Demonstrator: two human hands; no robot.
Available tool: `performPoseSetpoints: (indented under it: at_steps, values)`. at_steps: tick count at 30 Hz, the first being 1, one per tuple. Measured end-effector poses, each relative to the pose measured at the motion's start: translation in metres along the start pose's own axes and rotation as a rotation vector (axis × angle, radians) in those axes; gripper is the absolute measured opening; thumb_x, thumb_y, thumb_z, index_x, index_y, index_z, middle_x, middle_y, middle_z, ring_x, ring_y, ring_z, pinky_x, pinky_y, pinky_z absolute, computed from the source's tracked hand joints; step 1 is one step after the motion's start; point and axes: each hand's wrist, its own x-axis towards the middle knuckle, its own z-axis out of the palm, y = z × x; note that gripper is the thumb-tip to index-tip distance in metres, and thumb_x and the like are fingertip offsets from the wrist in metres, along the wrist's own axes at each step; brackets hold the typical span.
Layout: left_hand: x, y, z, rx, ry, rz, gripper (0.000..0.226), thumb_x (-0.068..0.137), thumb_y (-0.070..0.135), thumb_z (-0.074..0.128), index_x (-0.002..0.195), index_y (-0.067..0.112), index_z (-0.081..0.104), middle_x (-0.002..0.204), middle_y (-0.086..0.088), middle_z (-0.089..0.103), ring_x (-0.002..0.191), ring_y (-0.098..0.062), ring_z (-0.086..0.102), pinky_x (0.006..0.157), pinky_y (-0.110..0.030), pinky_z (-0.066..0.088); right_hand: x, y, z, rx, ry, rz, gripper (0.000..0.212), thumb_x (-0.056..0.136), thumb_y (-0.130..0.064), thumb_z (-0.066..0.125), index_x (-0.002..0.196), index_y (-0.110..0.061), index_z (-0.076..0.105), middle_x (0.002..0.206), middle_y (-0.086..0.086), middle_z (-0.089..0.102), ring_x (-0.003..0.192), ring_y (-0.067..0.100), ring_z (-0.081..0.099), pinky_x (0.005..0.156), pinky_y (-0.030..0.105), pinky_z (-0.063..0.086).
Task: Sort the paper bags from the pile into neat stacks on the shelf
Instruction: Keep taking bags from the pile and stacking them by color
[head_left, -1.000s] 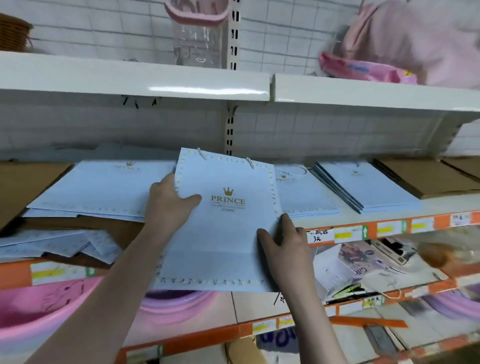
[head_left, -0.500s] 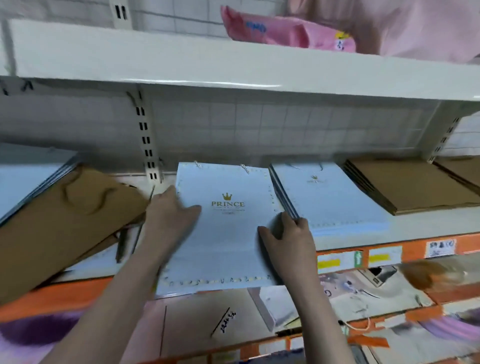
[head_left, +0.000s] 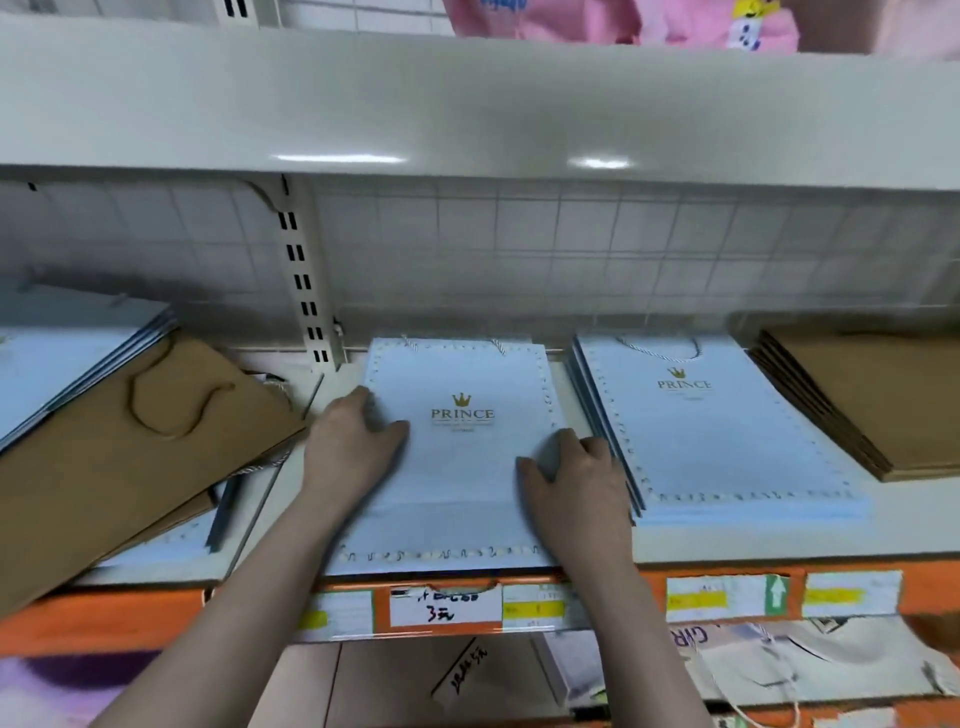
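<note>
While both hands press flat, fingers extended and gripping nothing, the left hand (head_left: 353, 441) and right hand (head_left: 576, 467) settle a blue PRINCE bag (head_left: 457, 467) onto the shelf (head_left: 727, 545). Just beside it lies a finished blue stack (head_left: 711, 431); farther right, a kraft stack (head_left: 872, 400). At left, the mixed pile (head_left: 130, 431) remains unsorted, so much work is judged left.

A pale metal shelving unit fills the view. An upper shelf board (head_left: 467, 104) spans the top, catching two glints of overhead light. Behind it runs a white wire-grid back panel (head_left: 571, 260), with a slotted upright (head_left: 304, 280) at left. An orange price rail (head_left: 727, 597) carrying paper labels edges the lower shelf.
</note>
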Motion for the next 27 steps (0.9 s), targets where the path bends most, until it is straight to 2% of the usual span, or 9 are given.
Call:
performPoseSetpoints:
  at_steps: [2, 5, 13, 17, 23, 25, 27]
  values:
    - [0.003, -0.001, 0.002, 0.006, -0.005, -0.011, 0.027, 0.084, 0.025, 0.063, 0.097, 0.003, 0.054, 0.096, -0.01, 0.059, 0.09, -0.031, 0.054, 0.07, -0.034, 0.041, 0.004, -0.003, 0.002, -0.032, -0.018, 0.003, 0.037, 0.093, -0.036, 0.047, 0.115, -0.007, 0.05, 0.114, 0.011, 0.048, 0.106, 0.028, 0.042, 0.088, 0.034, 0.035]
    - [0.01, -0.004, 0.005, 0.008, -0.021, -0.009, 0.025, 0.085, 0.024, 0.061, 0.086, 0.003, 0.047, 0.085, -0.011, 0.054, 0.081, -0.031, 0.051, 0.064, -0.033, 0.035, 0.011, -0.008, 0.003, -0.08, -0.026, -0.011, 0.039, 0.094, -0.036, 0.043, 0.12, -0.007, 0.048, 0.117, 0.011, 0.048, 0.107, 0.027, 0.042, 0.09, 0.034, 0.034]
    - [0.033, -0.011, 0.012, 0.074, -0.053, 0.017, 0.022, 0.089, 0.027, 0.055, 0.083, 0.01, 0.043, 0.074, -0.001, 0.044, 0.076, -0.026, 0.045, 0.064, -0.03, 0.03, 0.032, -0.018, 0.01, -0.119, -0.03, -0.008, 0.04, 0.093, -0.035, 0.043, 0.12, -0.005, 0.048, 0.117, 0.011, 0.05, 0.106, 0.027, 0.044, 0.086, 0.033, 0.036]
    - [0.043, -0.015, 0.015, 0.081, -0.071, 0.062, 0.025, 0.091, 0.026, 0.054, 0.082, 0.008, 0.04, 0.072, 0.0, 0.038, 0.076, -0.024, 0.041, 0.063, -0.031, 0.026, 0.038, -0.022, 0.015, -0.155, -0.022, -0.007, 0.039, 0.094, -0.035, 0.042, 0.118, -0.005, 0.049, 0.117, 0.011, 0.052, 0.105, 0.027, 0.046, 0.084, 0.032, 0.037]
    - [0.051, -0.015, 0.018, 0.095, -0.09, 0.089, 0.026, 0.092, 0.025, 0.053, 0.083, 0.005, 0.04, 0.079, -0.004, 0.041, 0.079, -0.026, 0.043, 0.064, -0.031, 0.025, 0.047, -0.026, 0.015, -0.199, -0.06, 0.005, 0.04, 0.097, -0.037, 0.04, 0.122, -0.006, 0.046, 0.122, 0.011, 0.051, 0.11, 0.026, 0.046, 0.089, 0.032, 0.036]
    - [0.051, -0.013, 0.016, 0.113, -0.074, 0.092, 0.026, 0.091, 0.027, 0.054, 0.084, 0.005, 0.042, 0.084, -0.006, 0.043, 0.087, -0.03, 0.048, 0.067, -0.031, 0.029, 0.046, -0.027, 0.013, -0.237, -0.052, -0.004, 0.047, 0.097, -0.042, 0.038, 0.127, -0.006, 0.042, 0.125, 0.011, 0.05, 0.113, 0.027, 0.047, 0.09, 0.033, 0.037]
    - [0.048, -0.011, 0.012, 0.159, -0.039, 0.095, 0.03, 0.091, 0.031, 0.055, 0.092, 0.002, 0.049, 0.093, -0.01, 0.051, 0.096, -0.031, 0.051, 0.072, -0.034, 0.036, 0.042, -0.029, 0.011, -0.26, -0.032, -0.015, 0.061, 0.097, -0.049, 0.032, 0.141, -0.006, 0.029, 0.134, 0.01, 0.045, 0.121, 0.026, 0.044, 0.096, 0.034, 0.036]
